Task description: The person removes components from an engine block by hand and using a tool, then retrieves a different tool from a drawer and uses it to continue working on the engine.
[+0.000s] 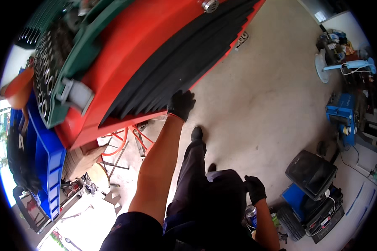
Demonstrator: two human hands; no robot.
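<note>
My left hand (pixel 180 104), in a black glove, is at the edge of the black ribbed mat (pixel 163 62) on a red tool cart (pixel 104 54). Its fingers are bent but apart, holding nothing visible; whether it touches the edge I cannot tell. My right hand (pixel 255 188), also gloved, hangs beside my right thigh with loosely curved fingers and nothing visible in them. At upper left, a green case (pixel 92 42) of sockets and a silver metal piece (pixel 209 6) sit on the cart.
Blue bins (pixel 46 159) stand at left beside cardboard (pixel 79 163) and a red tubular frame (pixel 125 138). At right are a pale blue appliance (pixel 339 67), a blue machine (pixel 339 113), a black padded seat (pixel 310 171) and a tire (pixel 291 224) on the concrete floor (pixel 264 104).
</note>
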